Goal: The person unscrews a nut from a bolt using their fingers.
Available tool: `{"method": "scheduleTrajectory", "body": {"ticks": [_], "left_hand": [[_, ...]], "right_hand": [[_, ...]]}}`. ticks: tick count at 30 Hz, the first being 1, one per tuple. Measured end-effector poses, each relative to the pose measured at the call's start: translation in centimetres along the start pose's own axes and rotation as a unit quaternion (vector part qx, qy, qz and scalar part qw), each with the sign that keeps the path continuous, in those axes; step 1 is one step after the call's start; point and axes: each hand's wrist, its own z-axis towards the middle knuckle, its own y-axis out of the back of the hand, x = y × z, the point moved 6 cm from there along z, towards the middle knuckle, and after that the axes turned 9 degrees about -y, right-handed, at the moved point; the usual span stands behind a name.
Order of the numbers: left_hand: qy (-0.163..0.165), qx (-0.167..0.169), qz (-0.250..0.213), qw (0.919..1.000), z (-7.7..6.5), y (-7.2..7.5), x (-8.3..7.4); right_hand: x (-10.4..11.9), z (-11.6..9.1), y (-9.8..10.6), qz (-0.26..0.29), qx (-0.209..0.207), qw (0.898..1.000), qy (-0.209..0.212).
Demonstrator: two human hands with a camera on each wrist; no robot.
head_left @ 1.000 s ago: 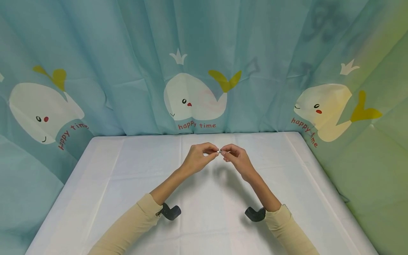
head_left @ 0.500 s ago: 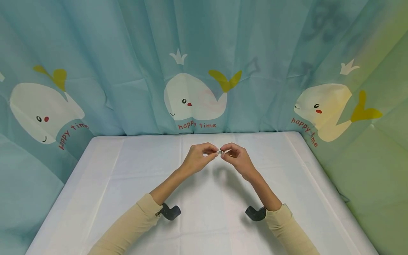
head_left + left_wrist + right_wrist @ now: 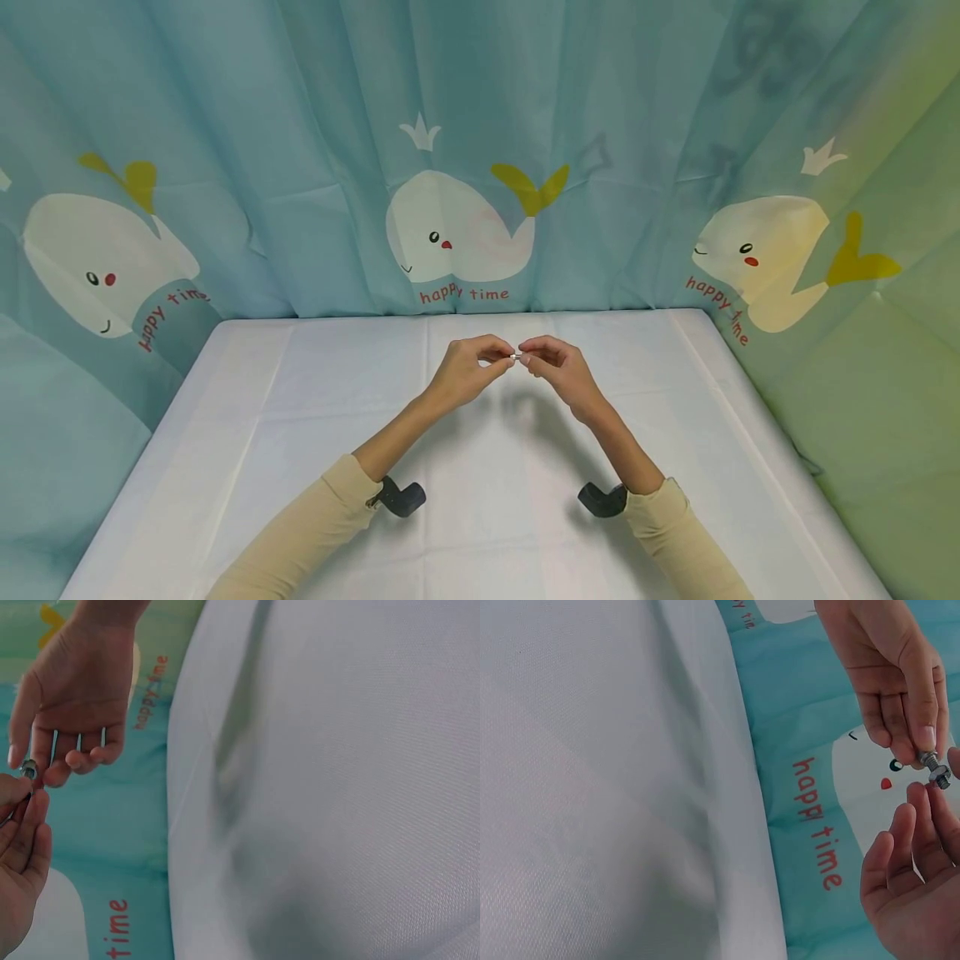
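Both hands meet over the far part of the white-covered table (image 3: pixel 480 467). The left hand (image 3: pixel 463 367) pinches a small metal bolt (image 3: pixel 930 759) between thumb and finger, the threaded end pointing at the other hand. A hex nut (image 3: pixel 940 775) sits on the thread near that end. Around the nut, the right hand (image 3: pixel 561 373) spreads its thumb and fingers. In the right wrist view, a right fingertip (image 3: pixel 931 791) lies at the bolt's end, with the thumb partly cut off by the frame edge. Firm contact between thumb and nut does not show.
A blue-green curtain (image 3: pixel 315 208) printed with white whales hangs behind the table and along its sides. Black wrist devices (image 3: pixel 402 498) sit at both cuffs. Hand shadows fall on the white cloth.
The right thumb and fingers have shifted slightly about the nut; more of the bolt showed half a second ago. The left hand has stayed in place, still pinching the bolt.
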Motion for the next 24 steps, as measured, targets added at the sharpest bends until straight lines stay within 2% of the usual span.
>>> {"method": "scheduleTrajectory", "body": {"ticks": [5,16,24], "left_hand": [[0.001,0.001,-0.001,1.0000,0.00,0.01,-0.03],[0.014,0.001,0.006,0.9999,-0.04,-0.03,0.05],[0.009,0.000,0.001,1.0000,-0.06,-0.05,0.16]], "right_hand": [[-0.02,0.01,-0.04,0.003,0.000,1.000,-0.007],[0.01,0.14,-0.05,-0.028,0.001,1.000,0.001],[0.17,-0.05,-0.11,-0.001,0.007,1.000,0.016]]}}
